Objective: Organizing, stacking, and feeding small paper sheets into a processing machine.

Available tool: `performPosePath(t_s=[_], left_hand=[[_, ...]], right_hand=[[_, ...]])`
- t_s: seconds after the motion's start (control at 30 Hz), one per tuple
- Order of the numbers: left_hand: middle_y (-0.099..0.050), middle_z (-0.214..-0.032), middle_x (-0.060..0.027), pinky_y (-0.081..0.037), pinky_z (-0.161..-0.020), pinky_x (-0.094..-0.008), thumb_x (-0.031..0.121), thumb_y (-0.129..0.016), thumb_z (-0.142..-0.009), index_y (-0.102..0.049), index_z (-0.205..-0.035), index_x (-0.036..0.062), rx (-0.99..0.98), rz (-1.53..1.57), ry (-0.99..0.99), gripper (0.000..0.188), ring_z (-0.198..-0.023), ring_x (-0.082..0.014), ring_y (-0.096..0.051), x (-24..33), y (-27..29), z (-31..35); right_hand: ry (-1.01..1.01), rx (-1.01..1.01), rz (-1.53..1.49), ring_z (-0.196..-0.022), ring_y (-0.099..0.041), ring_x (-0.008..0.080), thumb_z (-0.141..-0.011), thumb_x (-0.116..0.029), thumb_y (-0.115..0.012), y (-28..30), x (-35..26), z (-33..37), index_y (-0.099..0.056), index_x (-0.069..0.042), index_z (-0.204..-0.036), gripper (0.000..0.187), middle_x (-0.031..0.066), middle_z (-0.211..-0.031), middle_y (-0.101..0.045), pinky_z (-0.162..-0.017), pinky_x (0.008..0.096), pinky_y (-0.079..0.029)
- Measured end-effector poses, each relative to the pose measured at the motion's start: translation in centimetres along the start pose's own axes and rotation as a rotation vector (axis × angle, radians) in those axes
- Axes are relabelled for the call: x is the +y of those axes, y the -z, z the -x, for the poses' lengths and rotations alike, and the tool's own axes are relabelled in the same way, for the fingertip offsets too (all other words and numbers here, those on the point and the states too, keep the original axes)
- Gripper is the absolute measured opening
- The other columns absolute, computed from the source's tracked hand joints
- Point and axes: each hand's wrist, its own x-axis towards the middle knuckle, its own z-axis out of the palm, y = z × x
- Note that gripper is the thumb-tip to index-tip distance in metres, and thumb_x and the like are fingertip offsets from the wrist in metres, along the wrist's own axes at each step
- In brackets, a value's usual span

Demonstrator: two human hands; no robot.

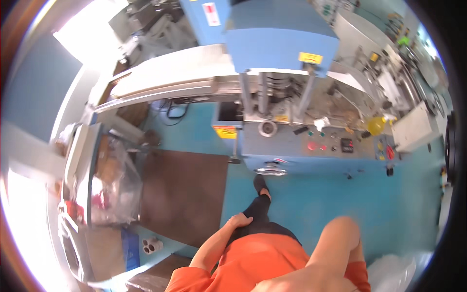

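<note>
My left hand (242,220) rests against the dark trousers (259,210) at my thigh. It looks loosely open, with nothing seen in it. My right arm (335,238) is bent, its elbow pointing forward. The right hand (287,284) comes close up at the lower edge, its fingers cut off by the frame, so what it holds cannot be made out. In front of me stands a blue machine (282,48) on upright metal columns. Its front panel (301,146) carries red and green buttons and a metal handwheel (271,169).
A yellow spray bottle (375,125), a white crumpled cloth (321,123) and a metal ring (267,128) sit on the machine's ledge. Left of me are a brown floor mat (182,194) and a bin lined with clear plastic (119,180). A long white-topped bench (170,73) runs leftward from the machine.
</note>
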Motion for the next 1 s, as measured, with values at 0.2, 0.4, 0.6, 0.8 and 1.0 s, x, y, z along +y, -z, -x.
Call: performPosePath(t_s=[0.2,0.4,0.6,0.8,1.0], left_hand=[[-0.07,-0.087,-0.0164,-0.052,-0.08,-0.0434,0.028,-0.05,-0.095,-0.069,-0.086,0.007,-0.003,0.051,-0.559,0.03,-0.089,-0.0347,-0.067,4.9,10.6,14.7],[-0.057,-0.122,-0.0217,-0.046,-0.093,-0.0534,0.028,-0.075,-0.076,-0.048,-0.128,0.0062,1.76,0.666,-1.319,0.062,-0.111,-0.0398,-0.055,7.6,24.1,40.0],[-0.058,-0.119,-0.0198,-0.044,-0.093,-0.0514,0.029,-0.069,-0.081,-0.049,-0.128,0.0073,1.805,0.717,-1.596,0.056,-0.11,-0.0381,-0.055,-3.1,26.6,41.4],[-0.059,-0.115,-0.0176,-0.042,-0.093,-0.049,0.03,-0.062,-0.086,-0.05,-0.129,0.0086,1.97,0.658,-1.734,0.049,-0.11,-0.036,-0.053,-11.6,31.8,41.6],[-0.06,-0.111,-0.0153,-0.04,-0.093,-0.0466,0.031,-0.056,-0.092,-0.051,-0.129,0.0099,2.262,0.517,-1.742,0.043,-0.109,-0.034,-0.052,-24.3,34.8,45.2]], right_hand=[[0.004,-0.578,0.485,-0.057,-0.061,0.0262,-0.104,-0.037,-0.033,6.4,-0.4,1.5,-0.054,-0.005,-0.116,0.04,0.0227,-0.074,-0.067,-0.065,0.0325,-0.052],[0.813,-0.054,0.448,-0.088,-0.066,0.0276,-0.103,-0.036,-0.035,-0.9,10.2,3.7,-0.054,0.001,-0.119,0.044,0.0181,-0.104,-0.068,-0.065,0.0328,-0.048],[0.82,-0.3,0.828,-0.094,-0.063,0.028,-0.1,-0.032,-0.041,-1.6,12.5,1.1,-0.054,0.001,-0.12,0.04,0.0183,-0.109,-0.065,-0.071,0.0341,-0.048],[0.697,-0.577,1.108,-0.101,-0.061,0.0284,-0.097,-0.028,-0.046,-0.7,17.8,1.6,-0.054,0.0,-0.122,0.038,0.0185,-0.114,-0.062,-0.078,0.0354,-0.048],[0.534,-0.968,1.316,-0.107,-0.058,0.0288,-0.094,-0.024,-0.052,-5.0,25.0,-2.7,-0.054,0.0,-0.124,0.038,0.0187,-0.119,-0.059,-0.084,0.0366,-0.048]])
